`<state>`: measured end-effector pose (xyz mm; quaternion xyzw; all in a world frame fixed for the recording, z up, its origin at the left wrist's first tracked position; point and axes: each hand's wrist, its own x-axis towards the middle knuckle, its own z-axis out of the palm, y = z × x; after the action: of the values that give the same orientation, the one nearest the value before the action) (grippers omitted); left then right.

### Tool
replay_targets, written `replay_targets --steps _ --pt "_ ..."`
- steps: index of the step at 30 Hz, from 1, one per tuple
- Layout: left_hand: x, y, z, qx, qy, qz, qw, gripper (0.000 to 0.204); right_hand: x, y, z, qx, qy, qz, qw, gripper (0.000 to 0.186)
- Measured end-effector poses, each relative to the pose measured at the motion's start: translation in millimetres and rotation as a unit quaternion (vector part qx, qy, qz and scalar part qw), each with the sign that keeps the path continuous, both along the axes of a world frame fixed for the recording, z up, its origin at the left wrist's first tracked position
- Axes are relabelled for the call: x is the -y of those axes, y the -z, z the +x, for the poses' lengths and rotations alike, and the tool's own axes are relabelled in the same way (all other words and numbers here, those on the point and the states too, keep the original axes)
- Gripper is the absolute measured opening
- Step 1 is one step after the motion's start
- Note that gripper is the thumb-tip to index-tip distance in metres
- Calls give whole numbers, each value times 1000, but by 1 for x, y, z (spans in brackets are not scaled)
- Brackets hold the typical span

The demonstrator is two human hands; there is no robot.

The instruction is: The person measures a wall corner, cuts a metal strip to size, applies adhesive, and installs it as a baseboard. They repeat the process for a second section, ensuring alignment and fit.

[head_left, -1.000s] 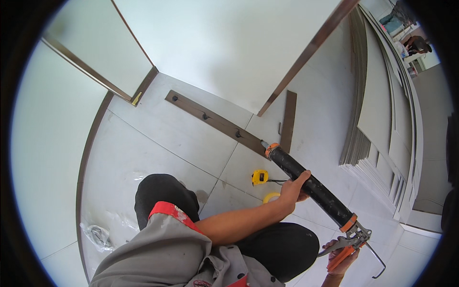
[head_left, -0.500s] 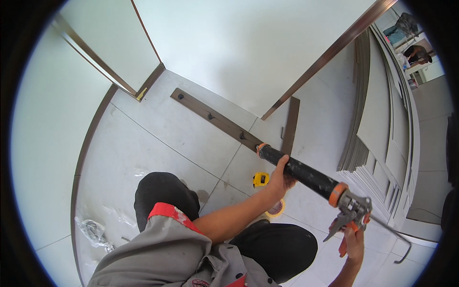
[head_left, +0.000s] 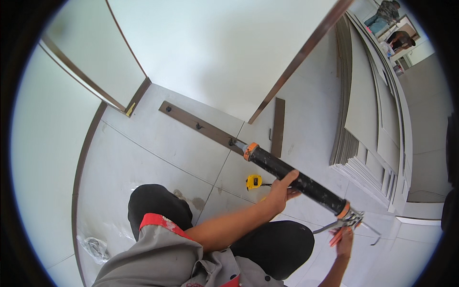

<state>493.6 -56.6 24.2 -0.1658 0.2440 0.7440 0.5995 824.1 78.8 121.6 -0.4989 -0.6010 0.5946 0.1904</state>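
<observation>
My left hand (head_left: 282,193) wraps around the black barrel of a caulking gun (head_left: 306,184), supporting it from below. At its rear end, my right hand (head_left: 343,243) closes around the grip and trigger, partly hidden by the metal mechanism. The gun slants down to the left, its nozzle (head_left: 241,146) over a brown strip (head_left: 210,131) on the tiles. Dark dabs of sealant (head_left: 199,126) sit spaced along that strip, one right by the nozzle tip. Below the barrel, nearest my left hand, lies a yellow tape measure (head_left: 254,182).
A shorter brown strip (head_left: 278,124) lies beyond the gun. Stacked panels (head_left: 368,110) stand on the right. A white panel (head_left: 191,48) rises ahead, and brown-edged boards (head_left: 52,143) line the left. Clear plastic wrap (head_left: 95,249) lies near my left knee. Two people (head_left: 400,40) are far right.
The gun has turned and drawn slightly back along the strip, so its nozzle now shows by the third dab. Less of the rear rod shows. The whole view has shifted a little.
</observation>
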Motion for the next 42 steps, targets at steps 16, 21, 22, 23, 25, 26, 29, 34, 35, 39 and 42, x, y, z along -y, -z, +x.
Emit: replay_targets --steps 16,21,22,23,25,26,29,34,35,39,42 --pt "-22 14 36 -164 85 -124 975 39 32 16 -71 319 -285 457 780 72" --pt "-33 21 47 -174 78 -165 968 35 2 39 -84 366 -340 429 753 87" --pt "-31 9 43 -196 82 -152 965 35 4 47 -88 387 -330 436 742 86" --pt "-30 1 38 -187 95 -155 965 37 7 50 -97 404 -318 453 728 75" --pt "-34 -13 32 -191 133 -163 959 40 11 59 -88 388 -287 401 779 65" --pt "-38 -15 37 -224 156 -144 951 41 10 64 -83 366 -280 373 806 60" --pt "-49 -8 50 -333 241 -83 908 47 7 69 -55 320 -194 296 879 49" --pt "-34 23 39 -608 484 -15 629 48 -3 79 -16 349 -112 136 920 49" --pt "-27 29 32 -631 500 12 593 49 -11 88 -6 375 -106 124 913 51" --pt "-14 15 -19 -693 566 14 446 50 -61 141 28 413 -108 155 891 53" --pt "-3 -7 -58 -685 557 -36 468 50 -100 167 37 425 -108 152 886 49"
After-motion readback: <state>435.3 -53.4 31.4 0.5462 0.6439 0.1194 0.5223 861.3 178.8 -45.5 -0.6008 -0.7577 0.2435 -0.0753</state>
